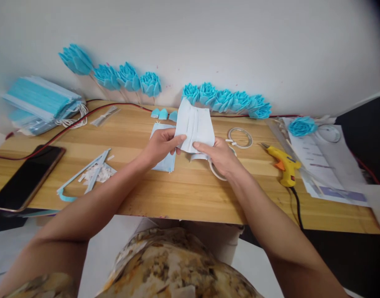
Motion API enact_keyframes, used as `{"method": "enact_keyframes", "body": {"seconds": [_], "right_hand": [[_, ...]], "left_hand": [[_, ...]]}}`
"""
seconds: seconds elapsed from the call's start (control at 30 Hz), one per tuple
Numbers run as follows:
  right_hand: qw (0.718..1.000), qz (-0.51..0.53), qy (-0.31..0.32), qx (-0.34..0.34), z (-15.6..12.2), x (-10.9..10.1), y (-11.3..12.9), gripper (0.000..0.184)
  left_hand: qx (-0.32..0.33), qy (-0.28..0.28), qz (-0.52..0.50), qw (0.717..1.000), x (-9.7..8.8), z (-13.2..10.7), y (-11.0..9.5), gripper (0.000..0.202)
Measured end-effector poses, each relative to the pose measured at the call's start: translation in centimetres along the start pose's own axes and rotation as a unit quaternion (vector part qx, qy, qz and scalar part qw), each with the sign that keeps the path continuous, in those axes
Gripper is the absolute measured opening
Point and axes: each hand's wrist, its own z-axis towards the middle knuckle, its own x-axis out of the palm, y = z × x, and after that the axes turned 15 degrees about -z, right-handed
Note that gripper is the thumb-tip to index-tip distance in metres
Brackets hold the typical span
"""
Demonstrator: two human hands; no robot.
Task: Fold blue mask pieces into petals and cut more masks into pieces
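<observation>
A pale blue-white sheet of mask fabric [196, 122] with creases down its middle is held up over the table by both hands. My left hand [163, 145] pinches its lower left edge, thumb in front. At the lower right edge, my right hand [219, 155] grips it, thumb also in front. Beneath my left hand lies a flat light-blue face mask [165, 163], partly covered. A roll of white tape [217, 170] shows below my right hand. Small blue fabric petals [163, 114] stand behind the sheet.
Blue fabric flowers [223, 99] line the wall. Left are stacked masks [37, 99], a phone [27, 178], blue strips [95, 176] and white scraps [99, 171]. Right are another tape roll [240, 138], a yellow glue gun [284, 165] and papers [329, 161]. A red-black cable [115, 104] crosses the table.
</observation>
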Motion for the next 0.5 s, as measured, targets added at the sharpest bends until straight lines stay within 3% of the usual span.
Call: {"method": "enact_keyframes", "body": {"seconds": [0.23,0.5], "right_hand": [[0.997,0.008,-0.081,-0.01,0.3,-0.6,0.4,0.03],[0.996,-0.012,-0.091,-0.023,0.2,-0.7,0.9,0.034]], "left_hand": [[0.052,-0.05,0.001,0.997,-0.5,0.2,-0.7,0.035],[0.043,-0.059,-0.039,0.997,-0.4,0.1,-1.1,0.033]]}}
